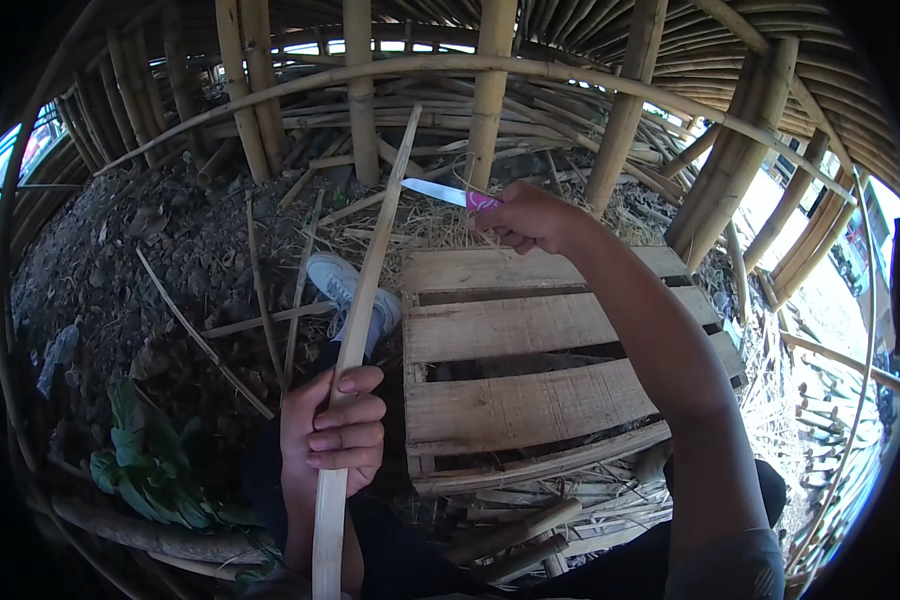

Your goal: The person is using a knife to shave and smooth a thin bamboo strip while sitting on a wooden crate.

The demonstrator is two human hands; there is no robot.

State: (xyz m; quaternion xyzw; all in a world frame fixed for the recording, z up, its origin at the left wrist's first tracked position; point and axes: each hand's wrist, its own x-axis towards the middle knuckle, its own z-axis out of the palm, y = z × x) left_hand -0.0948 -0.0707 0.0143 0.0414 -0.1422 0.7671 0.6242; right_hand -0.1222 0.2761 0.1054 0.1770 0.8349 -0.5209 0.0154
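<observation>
My left hand (332, 432) is wrapped round a long, pale split bamboo strip (368, 275), which stands tilted upward and narrows to a thin tip. In my right hand (532, 218) is a knife (436, 191) with a pink patterned handle and a bright blade. The blade points left, and its end lies at the strip's upper part; whether it touches the wood I cannot tell. Below my right forearm sits a low slatted wooden platform (510, 330). My shoe (338, 282), white and grey, shows behind the strip.
Upright bamboo posts (492, 95) and a long curved bamboo rail (430, 66) stand ahead. Dark, lumpy soil (100, 270) with loose sticks lies at left, near a green leafy plant (145, 460). Cut bamboo pieces (530, 530) lie below the platform.
</observation>
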